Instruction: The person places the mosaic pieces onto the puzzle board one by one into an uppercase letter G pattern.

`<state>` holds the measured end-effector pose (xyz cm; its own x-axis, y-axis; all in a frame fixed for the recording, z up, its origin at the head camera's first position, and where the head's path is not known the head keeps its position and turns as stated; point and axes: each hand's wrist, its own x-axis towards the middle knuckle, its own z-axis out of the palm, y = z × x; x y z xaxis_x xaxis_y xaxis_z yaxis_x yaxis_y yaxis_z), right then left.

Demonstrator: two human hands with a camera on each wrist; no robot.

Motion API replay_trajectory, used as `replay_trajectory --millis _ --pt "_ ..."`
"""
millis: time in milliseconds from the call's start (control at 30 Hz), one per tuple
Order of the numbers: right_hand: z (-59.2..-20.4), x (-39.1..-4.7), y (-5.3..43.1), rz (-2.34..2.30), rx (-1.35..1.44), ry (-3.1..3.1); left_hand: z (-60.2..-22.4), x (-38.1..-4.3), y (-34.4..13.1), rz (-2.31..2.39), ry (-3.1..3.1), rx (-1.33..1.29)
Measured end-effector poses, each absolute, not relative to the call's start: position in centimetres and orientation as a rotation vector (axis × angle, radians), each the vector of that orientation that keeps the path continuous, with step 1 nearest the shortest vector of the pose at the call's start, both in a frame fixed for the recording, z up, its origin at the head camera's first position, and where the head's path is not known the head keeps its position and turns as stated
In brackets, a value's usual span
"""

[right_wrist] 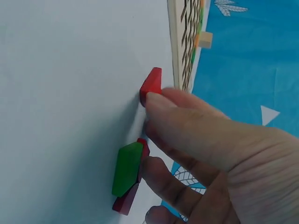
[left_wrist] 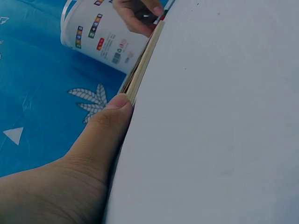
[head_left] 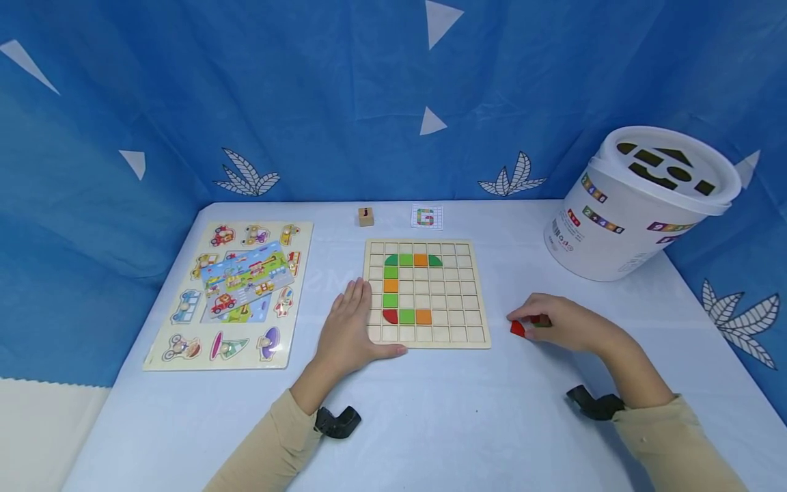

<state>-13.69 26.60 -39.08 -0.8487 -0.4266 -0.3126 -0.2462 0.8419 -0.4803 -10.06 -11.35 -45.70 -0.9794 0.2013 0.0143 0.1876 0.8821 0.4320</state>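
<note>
A wooden grid board (head_left: 455, 301) lies mid-table, with green, orange and red tiles set in its squares along the top, left side and bottom. My left hand (head_left: 350, 328) rests at its left edge with fingers straight, the thumb (left_wrist: 119, 102) against the front edge. Right of the board, my right hand (head_left: 562, 324) pinches a red block (right_wrist: 152, 84) with a slanted side between thumb and finger. Close to its other fingers are a green block (right_wrist: 127, 168) and red blocks (right_wrist: 125, 200), partly hidden by the hand in the head view.
A white lidded bucket (head_left: 590, 239) with shaped slots stands back right. Behind the board are a small wooden cube (head_left: 365, 217) and a pattern card (head_left: 427, 217). A vehicle peg puzzle (head_left: 246, 342) with picture cards (head_left: 249, 277) on it lies at left. Blue cloth (head_left: 332, 102) hangs behind.
</note>
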Motion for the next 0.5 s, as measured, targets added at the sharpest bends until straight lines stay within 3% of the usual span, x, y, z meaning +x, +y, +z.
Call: replay_trajectory --millis 500 --pt "-39.68 -13.70 26.28 -0.618 -0.453 2.670 -45.74 -10.11 -11.34 0.679 3.012 0.310"
